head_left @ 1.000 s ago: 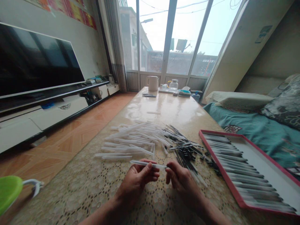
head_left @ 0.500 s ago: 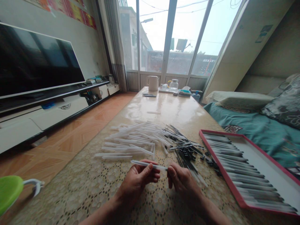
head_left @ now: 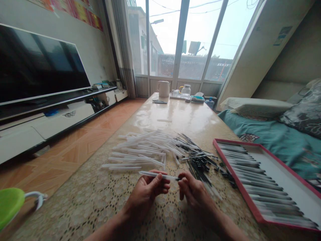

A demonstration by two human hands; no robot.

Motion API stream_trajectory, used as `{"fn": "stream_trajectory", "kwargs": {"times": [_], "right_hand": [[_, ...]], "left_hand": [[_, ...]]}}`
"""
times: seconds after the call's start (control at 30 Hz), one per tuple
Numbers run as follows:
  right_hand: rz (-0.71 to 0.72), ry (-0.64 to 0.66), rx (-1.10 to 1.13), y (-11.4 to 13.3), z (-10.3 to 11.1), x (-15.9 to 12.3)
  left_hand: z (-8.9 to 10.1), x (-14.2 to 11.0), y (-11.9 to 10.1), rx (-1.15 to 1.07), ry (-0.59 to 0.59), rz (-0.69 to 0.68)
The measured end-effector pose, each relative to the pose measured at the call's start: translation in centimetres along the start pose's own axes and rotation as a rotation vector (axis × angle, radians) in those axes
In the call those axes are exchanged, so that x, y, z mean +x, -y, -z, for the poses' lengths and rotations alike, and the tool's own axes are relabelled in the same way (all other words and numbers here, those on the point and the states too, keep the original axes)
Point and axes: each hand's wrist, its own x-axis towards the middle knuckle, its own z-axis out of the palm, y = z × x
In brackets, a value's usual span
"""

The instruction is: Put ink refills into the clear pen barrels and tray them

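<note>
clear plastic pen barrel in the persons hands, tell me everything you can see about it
The clear plastic pen barrel is a slim, straight, translucent tube, held almost level above the lace-patterned table cover. The left hand holds it between thumb and fingers, with its pale end sticking out to the left. A dark piece shows at its other end, at the fingertips of the right hand.

Green object [head_left: 9, 208] cut off at left edge, kind unclear. Left forearm [head_left: 107, 228], right forearm [head_left: 227, 227] cut off below. Pens [head_left: 268, 190] in red tray [head_left: 235, 184] blurred.
</note>
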Motion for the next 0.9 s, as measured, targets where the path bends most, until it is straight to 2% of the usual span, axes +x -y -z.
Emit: {"fn": "stream_trajectory", "kwargs": {"times": [0.17,0.53,0.73,0.83,0.9], "right_hand": [[0.004,0.036,0.022,-0.1,-0.1,0.0],[0.025,0.020,0.047,-0.1,-0.1,-0.1],[0.111,-0.008,-0.096,-0.1,-0.3,0.1],[0.176,-0.014,-0.154,-0.6,-0.4,0.2],[0.147,-0.090,-0.161,-0.8,-0.3,0.2]], "left_hand": [[0.0,-0.1,0.1,0.006,0.008,0.013],[0.0,-0.1,0.1,0.058,0.026,-0.008],[-0.5,-0.4,0.2,0.301,0.095,-0.030],[-0.8,-0.5,0.3,0.317,0.038,-0.043],[-1.0,-1.1,0.2,0.363,-0.022,-0.042]]}}
